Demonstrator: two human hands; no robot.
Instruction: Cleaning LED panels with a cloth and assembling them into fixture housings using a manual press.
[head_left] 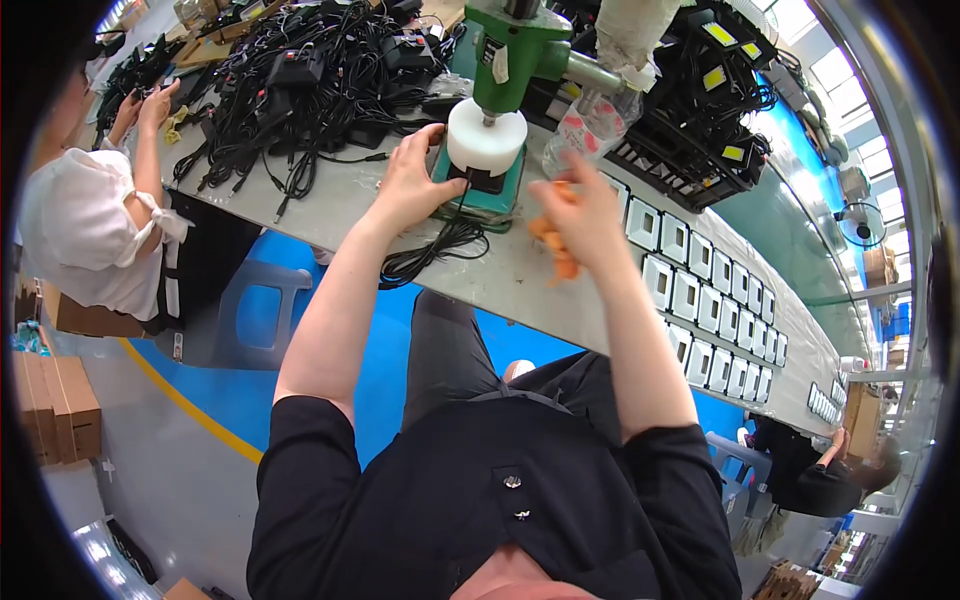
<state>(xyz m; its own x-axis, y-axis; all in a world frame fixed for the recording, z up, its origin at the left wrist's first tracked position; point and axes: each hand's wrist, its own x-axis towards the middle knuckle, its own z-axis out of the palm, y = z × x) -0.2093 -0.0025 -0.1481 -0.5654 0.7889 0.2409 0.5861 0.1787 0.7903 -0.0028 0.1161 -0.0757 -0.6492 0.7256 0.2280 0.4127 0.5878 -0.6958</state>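
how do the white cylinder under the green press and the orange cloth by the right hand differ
The white cylinder is smooth and rounded; the orange cloth is crumpled and irregular. The white cylinder looks sharp, beneath the green press and beside the left hand; the orange cloth is motion-blurred, in the right hand. Both are near the worktable's front edge.

no legible text, label (501, 66) unreadable, green press (512, 90)
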